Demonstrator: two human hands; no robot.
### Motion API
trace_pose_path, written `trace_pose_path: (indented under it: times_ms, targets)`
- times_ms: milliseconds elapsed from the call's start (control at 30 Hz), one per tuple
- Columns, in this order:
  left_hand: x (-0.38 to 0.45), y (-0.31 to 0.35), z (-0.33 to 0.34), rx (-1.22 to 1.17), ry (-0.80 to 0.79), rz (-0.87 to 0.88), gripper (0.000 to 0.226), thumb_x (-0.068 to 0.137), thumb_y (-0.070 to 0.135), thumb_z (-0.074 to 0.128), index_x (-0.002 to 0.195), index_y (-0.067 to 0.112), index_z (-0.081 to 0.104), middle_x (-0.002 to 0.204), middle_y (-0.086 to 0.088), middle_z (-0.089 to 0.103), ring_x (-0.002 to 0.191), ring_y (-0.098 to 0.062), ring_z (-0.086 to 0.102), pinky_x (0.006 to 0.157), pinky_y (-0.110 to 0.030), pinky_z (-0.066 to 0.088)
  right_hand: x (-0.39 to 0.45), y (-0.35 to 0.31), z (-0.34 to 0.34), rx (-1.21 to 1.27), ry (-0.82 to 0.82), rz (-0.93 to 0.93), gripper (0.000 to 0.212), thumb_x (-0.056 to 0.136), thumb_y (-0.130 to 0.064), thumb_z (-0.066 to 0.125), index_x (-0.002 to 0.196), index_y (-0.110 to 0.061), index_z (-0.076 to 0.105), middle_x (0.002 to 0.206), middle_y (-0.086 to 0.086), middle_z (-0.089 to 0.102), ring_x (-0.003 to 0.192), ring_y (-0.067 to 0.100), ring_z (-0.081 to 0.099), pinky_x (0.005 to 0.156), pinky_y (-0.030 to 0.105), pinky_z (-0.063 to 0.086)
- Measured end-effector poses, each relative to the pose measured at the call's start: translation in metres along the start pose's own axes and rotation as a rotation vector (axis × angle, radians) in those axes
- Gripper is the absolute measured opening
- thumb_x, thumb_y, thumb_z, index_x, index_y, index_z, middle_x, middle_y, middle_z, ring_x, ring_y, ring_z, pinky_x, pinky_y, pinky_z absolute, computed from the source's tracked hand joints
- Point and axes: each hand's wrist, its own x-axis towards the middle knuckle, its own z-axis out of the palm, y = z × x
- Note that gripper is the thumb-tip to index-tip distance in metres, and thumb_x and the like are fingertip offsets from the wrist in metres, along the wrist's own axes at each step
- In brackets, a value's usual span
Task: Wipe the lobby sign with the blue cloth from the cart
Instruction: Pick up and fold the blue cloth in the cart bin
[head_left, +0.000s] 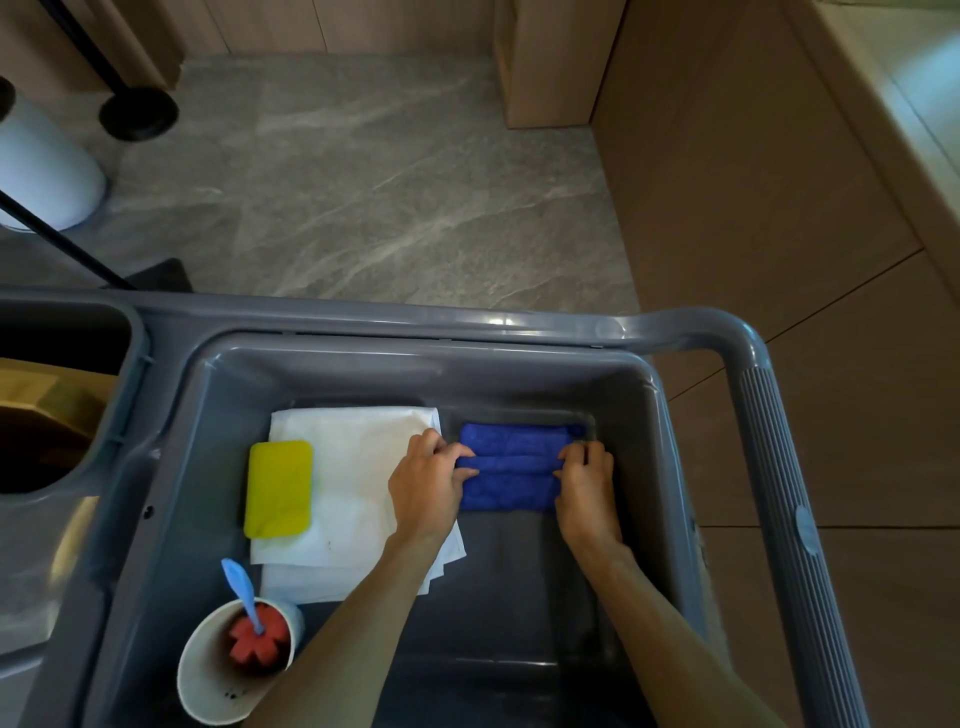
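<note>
Both forearms reach up from the bottom edge into the grey cart (519, 317) tub. Left hand (423, 480) pinches the left end of the folded blue cloth (511, 467), and the right hand (587, 486) pinches its right end, fingers curled round a raised fold. That cloth lies on the tub floor toward 2 o'clock of the tub. Just beside it at 9 o'clock is a folded white cloth (353, 499) with a yellow sponge (279, 488) lying on it. At 7 o'clock a white cup (208, 680) holds a red brush head on a light blue handle (240, 584).
</note>
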Motion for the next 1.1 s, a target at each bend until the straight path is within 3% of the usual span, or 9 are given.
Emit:
trace_pose_path:
  times_ms: [133, 267, 433, 533, 633, 733, 833, 933, 1100]
  targets:
    - [-0.005, 0.004, -0.008, -0.002, 0.006, -0.012, 0.02, 0.09, 0.028, 0.073, 0.105, 0.016, 0.077, 0.1, -0.006, 0.062, 0.094, -0.021, 0.058, 0.067, -0.021, 0.041, -0.009, -0.004, -0.013, -0.084, -0.147, -0.088, 0.027, 0.094, 0.004, 0.046, 0.119, -0.002, 0.053, 0.123, 0.021, 0.044, 0.112, 0.039, 0.047, 0.096, 0.052, 0.044]
    - [-0.014, 0.009, -0.022, -0.012, 0.017, -0.02, 0.023, 0.091, 0.032, 0.071, 0.11, 0.019, 0.074, 0.104, -0.005, 0.064, 0.097, -0.02, 0.057, 0.069, -0.022, 0.044, -0.022, -0.016, -0.033, -0.262, -0.158, -0.107, 0.04, 0.087, 0.008, 0.049, 0.124, -0.008, 0.047, 0.114, 0.019, 0.057, 0.103, 0.033, 0.059, 0.091, 0.044, 0.051]
    - [-0.021, 0.02, -0.046, -0.081, 0.024, -0.035, 0.023, 0.093, 0.036, 0.068, 0.112, 0.023, 0.071, 0.109, -0.002, 0.071, 0.096, -0.019, 0.064, 0.074, -0.022, 0.049, -0.029, -0.033, -0.067, -0.191, -0.175, -0.18, 0.045, 0.083, 0.014, 0.045, 0.123, -0.007, 0.047, 0.108, 0.018, 0.062, 0.096, 0.03, 0.061, 0.082, 0.042, 0.054]
    - [-0.025, 0.029, -0.064, -0.09, 0.083, -0.007, 0.022, 0.091, 0.035, 0.07, 0.109, 0.022, 0.073, 0.102, -0.001, 0.074, 0.092, -0.019, 0.066, 0.069, -0.02, 0.044, -0.034, -0.042, -0.084, -0.223, -0.159, -0.244, 0.041, 0.089, 0.008, 0.051, 0.124, -0.011, 0.046, 0.107, 0.015, 0.062, 0.095, 0.028, 0.062, 0.081, 0.044, 0.056]
    - [-0.026, 0.039, -0.084, -0.104, 0.128, 0.018, 0.019, 0.092, 0.034, 0.07, 0.107, 0.023, 0.072, 0.1, 0.001, 0.073, 0.09, -0.018, 0.065, 0.071, -0.023, 0.05, -0.039, -0.051, -0.101, -0.249, -0.096, -0.286, 0.037, 0.094, -0.001, 0.053, 0.126, -0.017, 0.047, 0.104, 0.012, 0.063, 0.093, 0.027, 0.062, 0.083, 0.043, 0.055]
    - [-0.028, 0.05, -0.106, -0.101, 0.162, 0.039, 0.018, 0.093, 0.035, 0.067, 0.106, 0.024, 0.071, 0.095, 0.002, 0.071, 0.083, -0.012, 0.061, 0.062, -0.01, 0.035, -0.042, -0.06, -0.118, -0.332, -0.025, -0.327, 0.034, 0.095, -0.011, 0.052, 0.127, -0.022, 0.047, 0.099, 0.006, 0.064, 0.094, 0.027, 0.061, 0.087, 0.04, 0.049]
    - [-0.03, 0.061, -0.125, -0.083, 0.207, 0.054, 0.015, 0.094, 0.038, 0.065, 0.105, 0.028, 0.069, 0.09, 0.007, 0.069, 0.076, -0.006, 0.053, 0.056, -0.008, 0.027, -0.046, -0.07, -0.132, -0.328, 0.053, -0.361, 0.023, 0.101, -0.023, 0.047, 0.124, -0.026, 0.049, 0.093, 0.0, 0.065, 0.092, 0.024, 0.063, 0.088, 0.039, 0.045]
    - [-0.032, 0.069, -0.143, -0.08, 0.257, 0.065, 0.013, 0.094, 0.039, 0.064, 0.102, 0.03, 0.067, 0.09, 0.009, 0.071, 0.078, -0.01, 0.06, 0.057, -0.019, 0.033, -0.049, -0.08, -0.143, -0.344, 0.116, -0.405, 0.021, 0.105, -0.032, 0.042, 0.124, -0.028, 0.049, 0.091, -0.002, 0.068, 0.092, 0.021, 0.065, 0.088, 0.038, 0.045]
    - [-0.039, 0.079, -0.168, -0.094, 0.322, 0.094, 0.017, 0.096, 0.039, 0.062, 0.109, 0.029, 0.067, 0.089, 0.003, 0.075, 0.082, -0.019, 0.07, 0.065, -0.028, 0.052, -0.055, -0.097, -0.16, -0.289, 0.146, -0.446, 0.017, 0.103, -0.029, 0.046, 0.12, -0.03, 0.048, 0.088, -0.003, 0.068, 0.089, 0.02, 0.065, 0.09, 0.038, 0.046]
